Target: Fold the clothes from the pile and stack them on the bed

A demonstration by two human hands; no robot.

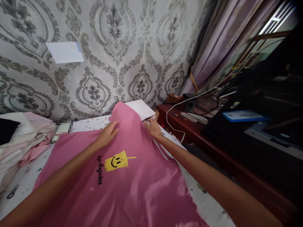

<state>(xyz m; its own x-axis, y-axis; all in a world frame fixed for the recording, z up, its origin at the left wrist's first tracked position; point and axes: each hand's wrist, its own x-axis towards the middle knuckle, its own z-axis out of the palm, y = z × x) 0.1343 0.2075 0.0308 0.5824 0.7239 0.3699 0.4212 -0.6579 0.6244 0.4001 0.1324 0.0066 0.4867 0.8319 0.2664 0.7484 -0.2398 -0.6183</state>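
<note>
A pink T-shirt point(132, 186) lies spread over a white patterned cloth. It bears a yellow smiling cup print point(115, 161) and the black lettering "Los Angeles" point(99, 170), both turned sideways. Its far part rises in a raised fold between my hands. My left hand point(109, 135) is closed at the left of this fold, its fingertips bent onto the fabric. On the fold's right side, my right hand point(153, 128) pinches the shirt near its edge; part of that grip is hidden.
Crumpled pale clothes point(28, 138) lie at the left beside a blurred small item point(62, 130). A white sheet point(141, 108) rests against the patterned wall. At right, a dark red desk point(163, 110) carries a white cable point(182, 102), a black box point(189, 101) and a dark screen point(265, 94).
</note>
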